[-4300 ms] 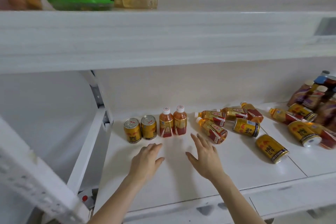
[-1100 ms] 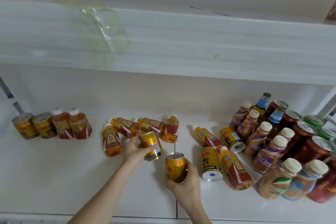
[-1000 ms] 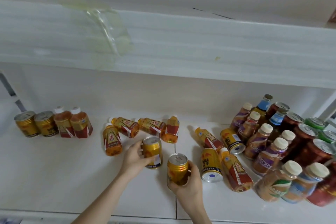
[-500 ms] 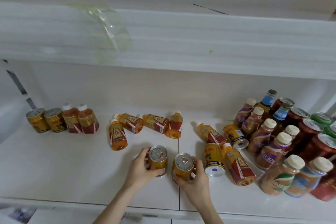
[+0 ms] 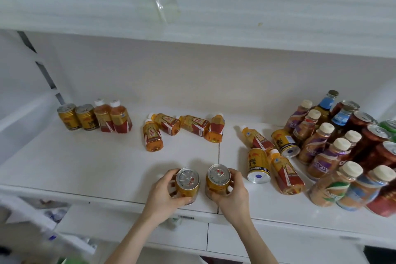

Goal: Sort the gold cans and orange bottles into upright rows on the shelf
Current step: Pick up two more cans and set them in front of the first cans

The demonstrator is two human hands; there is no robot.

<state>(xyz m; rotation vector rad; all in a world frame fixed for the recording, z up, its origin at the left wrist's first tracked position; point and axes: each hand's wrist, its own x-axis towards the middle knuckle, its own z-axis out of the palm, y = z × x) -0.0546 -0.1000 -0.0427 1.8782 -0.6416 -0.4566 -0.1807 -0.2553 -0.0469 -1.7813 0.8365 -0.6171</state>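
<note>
My left hand (image 5: 162, 194) grips an upright gold can (image 5: 187, 182) near the front edge of the white shelf (image 5: 85, 163). Beside it, my right hand (image 5: 233, 192) grips a second upright gold can (image 5: 218, 179). At the back left stand two gold cans (image 5: 77, 116) and two orange bottles (image 5: 113, 116) in a row. Several orange bottles (image 5: 182, 127) lie on their sides mid-shelf. Further right, two gold cans (image 5: 258, 165) and two orange bottles (image 5: 286, 174) also lie flat.
A crowd of upright coffee bottles and dark cans (image 5: 342, 148) fills the shelf's right end. An upper shelf board (image 5: 214, 10) with a strip of tape overhangs. A slotted metal upright (image 5: 46, 75) runs along the left. A lower shelf shows below the front edge.
Both hands lifted fallen gold cans, turned them upright and drew them toward the front edge, side by side. The view shifted left and closer.
</note>
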